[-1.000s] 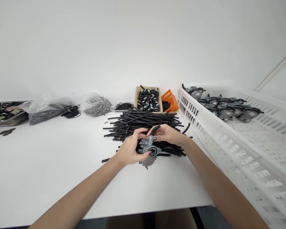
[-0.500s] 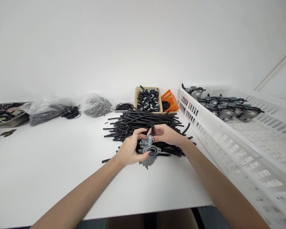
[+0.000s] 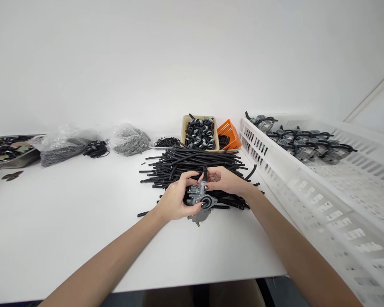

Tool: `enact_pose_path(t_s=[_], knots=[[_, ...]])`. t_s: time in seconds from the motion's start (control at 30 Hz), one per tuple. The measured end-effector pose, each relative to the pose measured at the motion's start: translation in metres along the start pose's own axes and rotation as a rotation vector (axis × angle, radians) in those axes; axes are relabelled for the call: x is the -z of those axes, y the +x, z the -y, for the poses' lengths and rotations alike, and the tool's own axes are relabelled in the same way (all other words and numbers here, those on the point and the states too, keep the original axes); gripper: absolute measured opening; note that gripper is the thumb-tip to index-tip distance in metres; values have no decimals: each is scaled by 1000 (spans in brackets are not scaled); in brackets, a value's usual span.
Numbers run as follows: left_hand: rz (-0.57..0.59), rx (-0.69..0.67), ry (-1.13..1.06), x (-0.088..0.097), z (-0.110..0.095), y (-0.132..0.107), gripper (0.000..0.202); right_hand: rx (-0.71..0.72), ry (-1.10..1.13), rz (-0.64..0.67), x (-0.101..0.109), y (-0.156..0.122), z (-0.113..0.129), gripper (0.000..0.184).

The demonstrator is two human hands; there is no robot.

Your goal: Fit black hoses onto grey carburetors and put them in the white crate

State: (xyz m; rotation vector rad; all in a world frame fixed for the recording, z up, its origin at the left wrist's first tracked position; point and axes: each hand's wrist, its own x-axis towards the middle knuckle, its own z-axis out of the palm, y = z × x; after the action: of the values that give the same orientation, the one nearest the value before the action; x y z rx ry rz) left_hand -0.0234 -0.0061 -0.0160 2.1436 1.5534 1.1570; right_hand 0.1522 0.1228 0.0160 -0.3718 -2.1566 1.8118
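Note:
My left hand (image 3: 174,199) is wrapped round a small grey metal carburettor (image 3: 199,201), held just above the white table (image 3: 83,221). My right hand (image 3: 224,180) pinches a short black rubber hose (image 3: 205,172) that stands upright on the carburettor's top fitting. Both hands sit over the near edge of a big pile of black hoses (image 3: 192,164).
A white slotted crate (image 3: 310,187) on the right holds several carburettors with hoses (image 3: 302,143). At the back stand a tan tray of black clips (image 3: 200,132), an orange basket (image 3: 228,134), clear bags of small parts (image 3: 129,140) and a metal tray (image 3: 9,150) at far left.
The hose in my right hand has swung from a slant to the right to standing upright on the carburettor. My left hand has stayed put.

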Motion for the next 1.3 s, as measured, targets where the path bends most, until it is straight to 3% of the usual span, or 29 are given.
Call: enact_pose_path(t_s=[0.27, 0.47, 0.7, 1.3], knots=[[-5, -13, -7, 0, 1, 1, 68, 17, 25, -34, -3, 1, 3, 45], [12, 3, -20, 0, 1, 0, 69, 13, 108, 130, 12, -5, -2, 45], [12, 0, -11, 0, 1, 0, 69, 40, 98, 14, 10, -2, -6, 35], [2, -29, -28, -1, 4, 0, 70, 111, 37, -25, 4, -2, 1, 38]])
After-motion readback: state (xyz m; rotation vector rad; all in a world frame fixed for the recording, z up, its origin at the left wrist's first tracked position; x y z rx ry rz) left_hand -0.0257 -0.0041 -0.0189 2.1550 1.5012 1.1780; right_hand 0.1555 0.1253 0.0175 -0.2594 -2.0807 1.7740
